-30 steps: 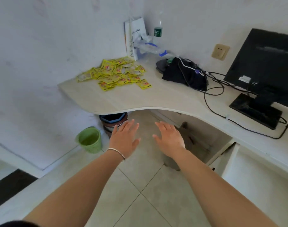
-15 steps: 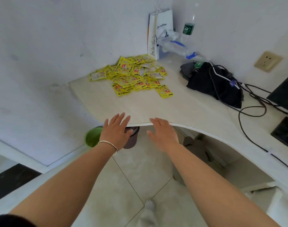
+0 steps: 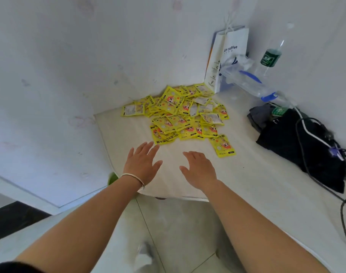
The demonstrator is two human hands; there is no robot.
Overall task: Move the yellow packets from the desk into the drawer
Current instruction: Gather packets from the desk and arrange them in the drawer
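L hand (image 3: 141,164) & R hand (image 3: 198,170) over desk (image 3: 247,174), fingers spread, empty; yellow packets (image 3: 180,117) just ahead.

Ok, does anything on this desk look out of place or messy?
The yellow packets lie in a loose overlapping heap in the desk corner, one stray packet at its near-right edge. A clear plastic bottle lies on its side by the paper bag.

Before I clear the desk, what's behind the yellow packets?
A white paper bag stands in the corner, right behind the packets. Whatever lies under them or behind the bag is covered.
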